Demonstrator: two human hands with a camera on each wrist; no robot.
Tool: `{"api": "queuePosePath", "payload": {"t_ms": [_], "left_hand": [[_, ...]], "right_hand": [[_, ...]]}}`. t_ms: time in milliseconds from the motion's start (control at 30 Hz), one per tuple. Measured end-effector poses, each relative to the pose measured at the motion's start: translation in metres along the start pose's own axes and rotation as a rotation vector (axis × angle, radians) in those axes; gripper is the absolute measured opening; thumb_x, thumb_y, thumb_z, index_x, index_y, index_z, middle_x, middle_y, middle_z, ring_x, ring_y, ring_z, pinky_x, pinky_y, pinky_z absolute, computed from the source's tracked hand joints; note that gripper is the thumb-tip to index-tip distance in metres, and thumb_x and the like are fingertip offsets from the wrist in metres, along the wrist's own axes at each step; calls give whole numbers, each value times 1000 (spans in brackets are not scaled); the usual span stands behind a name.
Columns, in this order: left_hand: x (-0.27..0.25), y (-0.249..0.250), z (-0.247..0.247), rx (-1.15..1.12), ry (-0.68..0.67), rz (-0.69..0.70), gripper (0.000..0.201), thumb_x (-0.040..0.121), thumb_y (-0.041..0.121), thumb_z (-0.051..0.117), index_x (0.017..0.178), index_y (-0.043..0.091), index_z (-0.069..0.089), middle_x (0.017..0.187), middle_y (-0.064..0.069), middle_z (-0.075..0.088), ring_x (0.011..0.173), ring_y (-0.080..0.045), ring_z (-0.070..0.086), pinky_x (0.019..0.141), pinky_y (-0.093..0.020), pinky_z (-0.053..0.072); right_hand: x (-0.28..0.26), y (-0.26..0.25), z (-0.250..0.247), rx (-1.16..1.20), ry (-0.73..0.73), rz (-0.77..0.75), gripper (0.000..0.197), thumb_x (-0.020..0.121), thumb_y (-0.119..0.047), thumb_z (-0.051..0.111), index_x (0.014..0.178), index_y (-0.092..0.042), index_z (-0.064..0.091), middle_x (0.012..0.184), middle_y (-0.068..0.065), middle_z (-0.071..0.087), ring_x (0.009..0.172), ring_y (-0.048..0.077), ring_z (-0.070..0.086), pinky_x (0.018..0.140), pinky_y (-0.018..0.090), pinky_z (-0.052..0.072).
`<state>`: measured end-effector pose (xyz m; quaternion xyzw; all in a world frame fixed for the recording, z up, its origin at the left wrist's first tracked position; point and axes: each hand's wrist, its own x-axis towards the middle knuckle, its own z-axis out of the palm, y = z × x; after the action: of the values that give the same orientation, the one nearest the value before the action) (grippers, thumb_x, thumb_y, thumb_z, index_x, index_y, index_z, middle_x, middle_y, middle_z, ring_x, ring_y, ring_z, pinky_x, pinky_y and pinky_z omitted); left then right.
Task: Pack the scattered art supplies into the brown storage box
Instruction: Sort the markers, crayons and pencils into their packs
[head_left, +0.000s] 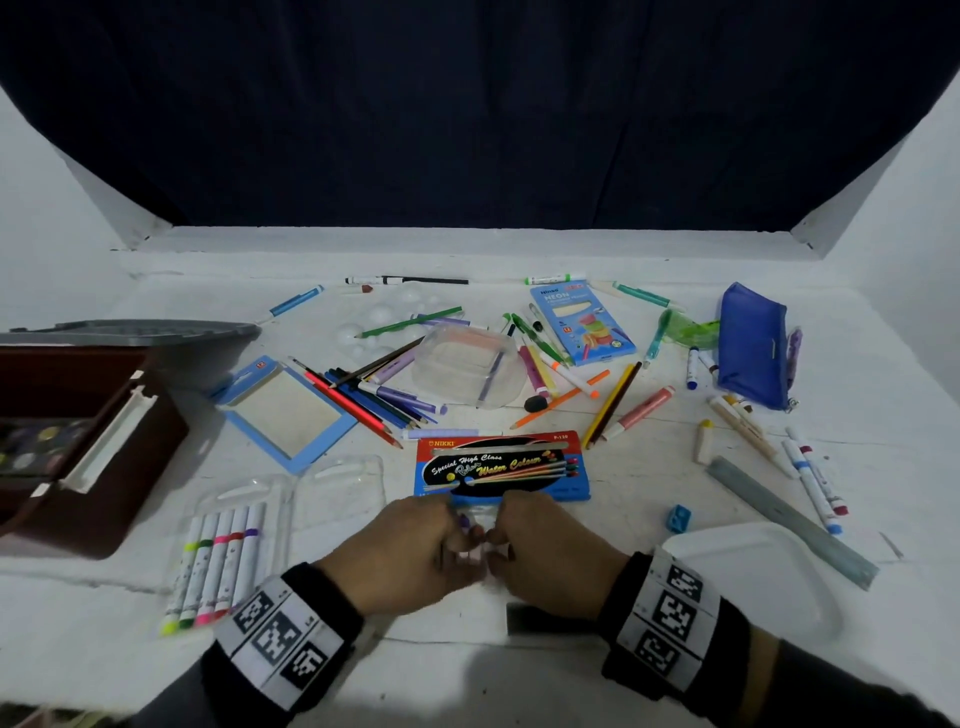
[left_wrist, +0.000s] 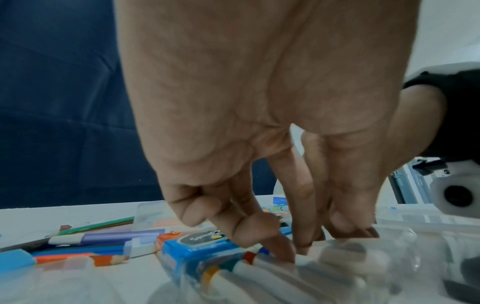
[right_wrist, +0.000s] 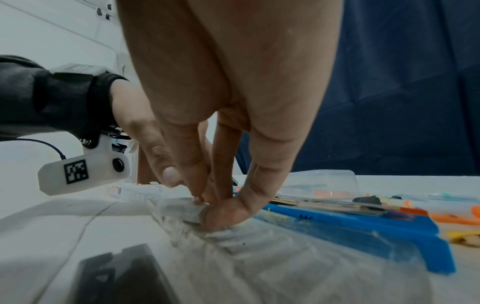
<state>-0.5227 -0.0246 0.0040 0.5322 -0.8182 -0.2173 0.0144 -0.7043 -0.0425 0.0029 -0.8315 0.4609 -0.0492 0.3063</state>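
White tabletop (head_left: 597, 675) before a dark blue backdrop, littered with pens, pencils and markers. I see both hands meeting at the near centre, over a clear blister pack of markers (left_wrist: 259, 273) attached to the blue-and-red water colour card (head_left: 501, 464). My left hand (head_left: 400, 551) has its fingers (left_wrist: 262, 236) curled down onto the pack's plastic; my right hand (head_left: 556, 548) pinches the pack's clear edge between thumb (right_wrist: 228, 214) and fingertips. At far left stands the brown storage box (head_left: 130, 447), lid raised, paint pans inside. Another pack of 5 markers (head_left: 218, 566) lies just left of my hands.
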Motion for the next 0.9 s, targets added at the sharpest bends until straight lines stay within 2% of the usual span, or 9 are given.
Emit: {"api": "queuePosePath", "payload": {"t_ms": [100, 200, 300, 400, 533, 633, 733, 833, 900], "left_hand": [[1, -4, -2, 81, -11, -34, 27, 88, 49, 65, 96, 24, 74, 99, 11, 63, 91, -8, 57, 77, -25, 43], [4, -1, -2, 146, -6, -78, 29, 82, 53, 70, 98, 30, 74, 102, 17, 59, 96, -8, 55, 77, -30, 34], [6, 4, -4, 184, 17, -117, 31, 77, 55, 74, 102, 36, 73, 103, 15, 62, 100, -11, 56, 76, -31, 30], [9, 8, -5, 220, 32, -149, 41, 74, 56, 76, 112, 40, 71, 107, 15, 64, 102, -10, 58, 78, -30, 33], [11, 13, -6, 270, 57, -176, 42, 76, 51, 75, 116, 40, 69, 110, 14, 67, 104, -12, 61, 78, -27, 32], [12, 16, -8, 294, 68, -190, 44, 76, 52, 75, 119, 42, 68, 109, 15, 70, 102, -10, 62, 78, -27, 34], [11, 16, -8, 284, 87, -190, 45, 75, 50, 77, 118, 43, 67, 109, 17, 71, 104, -9, 63, 84, -27, 36], [11, 15, -8, 268, 80, -171, 45, 75, 50, 76, 119, 43, 66, 110, 18, 70, 105, -8, 62, 87, -28, 39], [12, 10, -11, 201, 44, -161, 44, 75, 51, 75, 117, 43, 67, 104, 19, 70, 98, -5, 63, 82, -25, 43]], "right_hand": [[0, 1, -1, -32, -56, -2, 14, 89, -18, 63, 90, -15, 50, 91, -2, 54, 77, 12, 55, 67, 23, 51], [3, -1, -8, -94, -93, -21, 19, 87, -22, 68, 90, -4, 61, 95, 3, 58, 81, 16, 58, 68, 24, 48], [6, -3, -10, -90, -90, -17, 26, 84, -25, 74, 98, -3, 69, 95, 4, 66, 84, 16, 61, 70, 22, 48], [8, -6, -9, -145, -53, -17, 30, 86, -25, 72, 107, -4, 66, 104, 7, 68, 95, 20, 63, 81, 27, 48], [11, -7, -8, -212, -11, -40, 27, 88, -21, 70, 107, -3, 67, 107, 11, 68, 101, 25, 62, 89, 35, 50], [11, -11, -8, -236, 23, -54, 18, 89, -13, 66, 104, -3, 66, 106, 11, 68, 101, 25, 62, 89, 34, 49], [11, -14, -6, -259, 54, -78, 11, 91, -8, 61, 100, -4, 65, 105, 11, 67, 99, 25, 61, 86, 32, 46], [11, -13, -6, -245, 54, -70, 12, 90, -10, 62, 101, -5, 65, 105, 10, 67, 99, 24, 60, 84, 30, 45], [11, -9, -9, -184, 62, -50, 16, 87, -17, 67, 101, -9, 68, 102, 6, 68, 96, 20, 61, 84, 30, 49]]}}
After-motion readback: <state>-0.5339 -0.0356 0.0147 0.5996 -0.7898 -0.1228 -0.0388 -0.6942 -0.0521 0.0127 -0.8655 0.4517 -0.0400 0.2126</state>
